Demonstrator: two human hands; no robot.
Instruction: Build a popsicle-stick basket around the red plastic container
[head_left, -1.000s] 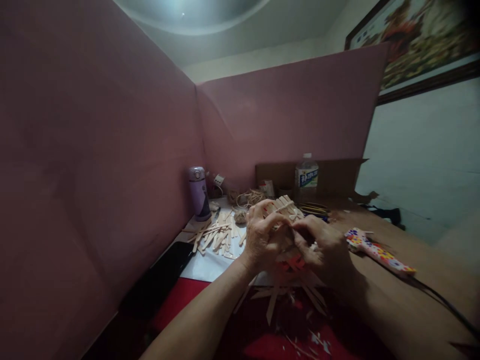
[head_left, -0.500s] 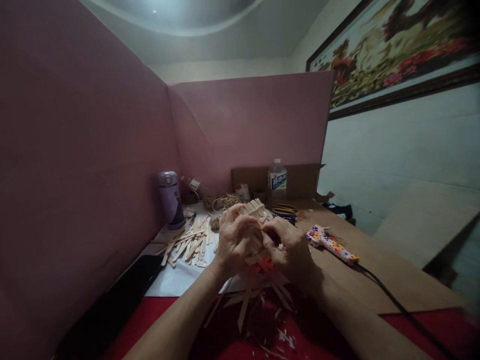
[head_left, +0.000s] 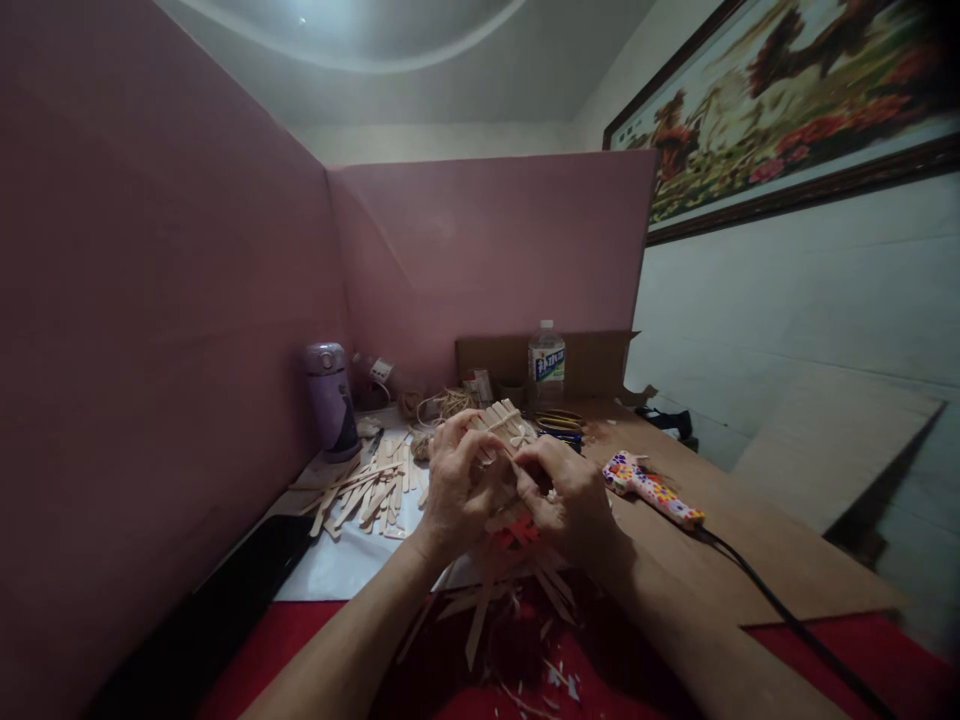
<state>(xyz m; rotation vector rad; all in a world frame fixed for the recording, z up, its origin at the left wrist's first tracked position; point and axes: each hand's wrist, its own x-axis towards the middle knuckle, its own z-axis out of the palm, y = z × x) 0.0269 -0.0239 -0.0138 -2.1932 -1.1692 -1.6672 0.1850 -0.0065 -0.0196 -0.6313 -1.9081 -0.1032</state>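
Observation:
Both of my hands are closed around a small structure of glued wooden craft sticks (head_left: 504, 420), held above the table. My left hand (head_left: 457, 485) grips its left side with fingers curled over the sticks. My right hand (head_left: 566, 500) pinches its right side, fingertips pressed together near a red part (head_left: 517, 530) underneath. Loose stick pieces (head_left: 480, 610) lie on the red cloth below my hands.
A pile of craft sticks (head_left: 371, 490) lies on white paper to the left, beside a purple flask (head_left: 330, 400). A patterned glue gun (head_left: 651, 488) with a black cord rests on the brown board to the right. A water bottle (head_left: 546, 365), cardboard box and pink partitions stand behind.
The view has swung to the right, so hands and objects sit further left in the picture. My hands keep their grip on the stick structure, with only small finger shifts.

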